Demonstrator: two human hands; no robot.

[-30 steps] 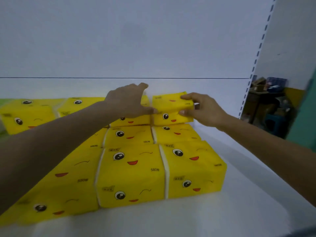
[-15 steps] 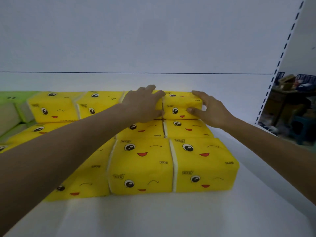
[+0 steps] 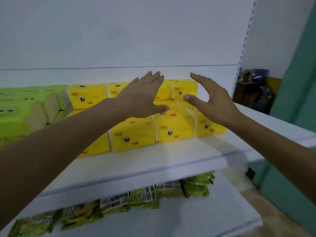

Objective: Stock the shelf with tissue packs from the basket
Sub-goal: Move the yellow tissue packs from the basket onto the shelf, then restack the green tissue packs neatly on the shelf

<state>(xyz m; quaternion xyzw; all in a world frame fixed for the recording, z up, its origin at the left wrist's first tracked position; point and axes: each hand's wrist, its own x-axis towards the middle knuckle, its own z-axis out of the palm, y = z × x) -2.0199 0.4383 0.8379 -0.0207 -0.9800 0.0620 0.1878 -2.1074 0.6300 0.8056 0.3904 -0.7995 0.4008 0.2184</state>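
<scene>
From my station, the shelf [image 3: 136, 170] carried a solid block of yellow tissue packs [image 3: 135, 132]. They were stacked two high at the back, with green tissue packs [image 3: 20, 106] just beside them on the left. Bare shelf showed in front of the block and to its right, so I judged the stocking well along but not finished. The basket was out of view, so I couldn't tell how many packs were left.

My left hand [image 3: 142, 98] hung flat over the middle of the block, fingers straight and close together, holding nothing. My right hand [image 3: 215, 101] was spread wide and empty, thumb well apart from the fingers, near the upper back-right pack [image 3: 186, 88]. Blur kept me from telling whether either hand touched a pack.
</scene>
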